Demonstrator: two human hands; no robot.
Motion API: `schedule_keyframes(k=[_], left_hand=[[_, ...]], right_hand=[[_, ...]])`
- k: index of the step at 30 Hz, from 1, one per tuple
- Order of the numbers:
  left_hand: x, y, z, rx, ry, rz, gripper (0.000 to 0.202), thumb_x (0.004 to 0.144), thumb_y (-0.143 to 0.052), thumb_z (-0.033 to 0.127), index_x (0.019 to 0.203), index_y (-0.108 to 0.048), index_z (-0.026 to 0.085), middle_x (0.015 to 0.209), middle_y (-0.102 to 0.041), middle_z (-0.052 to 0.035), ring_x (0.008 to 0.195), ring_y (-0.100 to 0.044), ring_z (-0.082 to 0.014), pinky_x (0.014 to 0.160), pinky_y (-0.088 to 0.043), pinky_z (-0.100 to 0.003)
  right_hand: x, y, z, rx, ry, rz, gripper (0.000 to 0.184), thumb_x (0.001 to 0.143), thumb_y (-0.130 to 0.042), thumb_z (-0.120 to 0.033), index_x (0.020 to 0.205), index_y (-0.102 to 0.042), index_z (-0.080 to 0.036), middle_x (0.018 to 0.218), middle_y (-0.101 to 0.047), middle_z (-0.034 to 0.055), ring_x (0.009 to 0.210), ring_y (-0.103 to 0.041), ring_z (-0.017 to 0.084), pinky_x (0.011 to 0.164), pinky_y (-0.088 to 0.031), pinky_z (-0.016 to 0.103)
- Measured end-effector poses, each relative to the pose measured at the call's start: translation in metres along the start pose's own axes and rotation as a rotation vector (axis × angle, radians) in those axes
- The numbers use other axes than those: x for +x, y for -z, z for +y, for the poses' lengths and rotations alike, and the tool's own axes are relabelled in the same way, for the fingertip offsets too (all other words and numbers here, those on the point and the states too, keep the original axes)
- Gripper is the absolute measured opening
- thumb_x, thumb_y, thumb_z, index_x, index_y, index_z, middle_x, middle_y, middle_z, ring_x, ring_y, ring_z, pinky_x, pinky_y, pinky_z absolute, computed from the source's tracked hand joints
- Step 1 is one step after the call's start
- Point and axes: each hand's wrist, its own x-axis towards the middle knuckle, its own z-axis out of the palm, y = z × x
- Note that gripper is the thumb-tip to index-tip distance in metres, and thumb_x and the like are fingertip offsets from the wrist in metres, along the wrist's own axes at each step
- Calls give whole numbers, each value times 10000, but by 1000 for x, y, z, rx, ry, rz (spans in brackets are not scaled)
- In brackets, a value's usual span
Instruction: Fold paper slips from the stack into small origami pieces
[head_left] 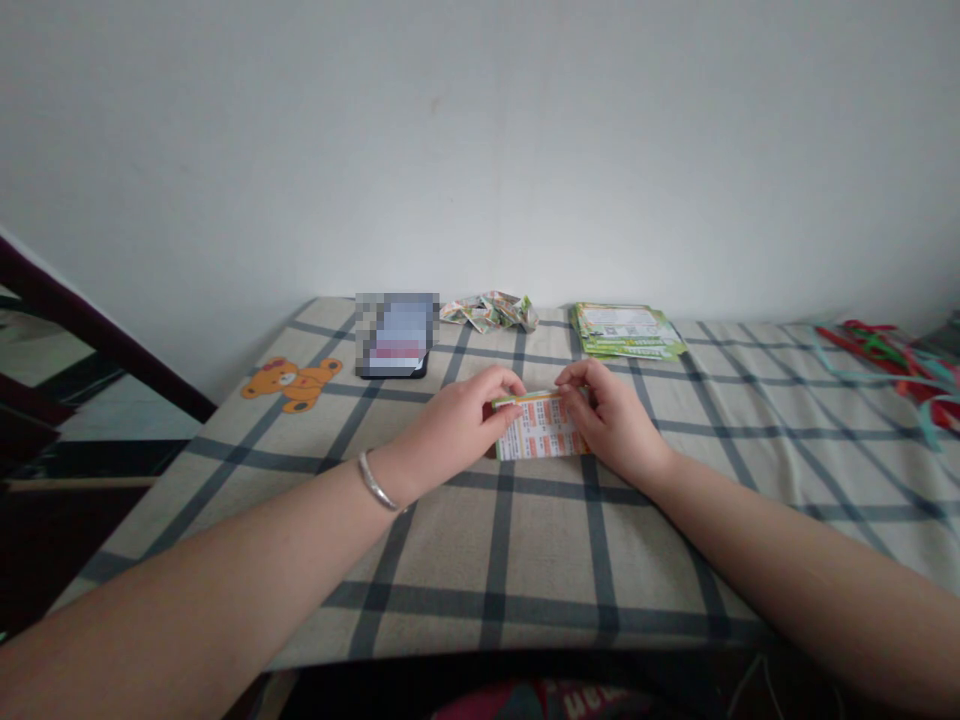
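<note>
A small printed paper card (536, 430), white with orange blocks and a green-yellow top edge, is held between both hands at the middle of the table. My left hand (476, 405) pinches its upper left corner between thumb and fingers. At the upper right, my right hand (600, 405) grips the card the same way, its fingers curled. The card's lower edge is close to the tablecloth; whether it touches cannot be made out. A silver bracelet (376, 482) circles my left wrist.
A checked tablecloth (420, 540) covers the table. Along the wall lie a phone (397, 340) with a blurred screen, crumpled printed paper (491, 312) and a stack of green-white cards (626, 330). Coloured ribbons (892, 365) lie far right. A bear picture (292, 382) is on the left.
</note>
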Motion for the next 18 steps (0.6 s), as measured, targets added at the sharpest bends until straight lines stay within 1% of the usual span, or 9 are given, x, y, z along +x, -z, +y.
schedule_keyframes(k=[2, 4, 7, 9, 11, 14, 18], left_hand=[[0, -1, -3, -11, 17, 39, 120, 887, -520, 212, 1005, -541, 220, 887, -685, 1, 786, -656, -149, 648, -496, -259], [0, -1, -6, -6, 22, 82, 126, 891, -522, 226, 1016, -542, 221, 886, -685, -2, 776, -661, -152, 644, -502, -264], [2, -1, -9, -18, 11, 128, 140, 895, -510, 209, 1030, -546, 215, 882, -677, -6, 752, -659, -144, 634, -507, -261], [3, 0, -10, -30, 2, 148, 138, 899, -503, 206, 1029, -548, 207, 879, -670, -10, 755, -655, -142, 638, -511, -260], [2, 0, -9, -46, -13, 147, 134, 912, -488, 219, 1027, -553, 200, 887, -665, -17, 762, -650, -140, 645, -516, -259], [1, 0, -5, -85, -26, 115, 148, 931, -468, 258, 1030, -559, 195, 902, -664, -28, 757, -642, -137, 639, -519, -255], [-1, -1, -4, -121, 10, 94, 171, 901, -515, 262, 1054, -555, 196, 933, -653, -30, 719, -623, -127, 615, -514, -251]], right_hand=[[0, 1, 1, 17, -5, -21, 61, 916, -465, -234, 916, -525, -221, 803, -578, 16, 692, -521, 148, 604, -418, 277], [0, 2, 2, 24, -19, -46, 91, 917, -486, -273, 974, -539, -226, 751, -552, -2, 615, -488, 136, 542, -391, 268], [-2, 2, 1, 28, -53, -70, 194, 908, -516, -313, 1086, -527, -238, 625, -445, -48, 502, -409, 121, 453, -322, 256], [-3, 2, 0, 42, -67, -76, 217, 907, -516, -314, 1112, -518, -242, 587, -393, -65, 472, -384, 117, 428, -295, 250], [-4, 1, 1, 49, -70, -67, 204, 908, -513, -305, 1102, -519, -244, 584, -386, -67, 470, -384, 114, 428, -293, 247], [-4, -1, 5, 73, -90, -31, 163, 920, -493, -315, 1066, -521, -250, 597, -390, -62, 486, -393, 117, 443, -303, 246], [-5, -4, 10, 156, -121, -9, 154, 947, -441, -331, 1064, -506, -256, 658, -466, -34, 540, -448, 132, 477, -357, 256]])
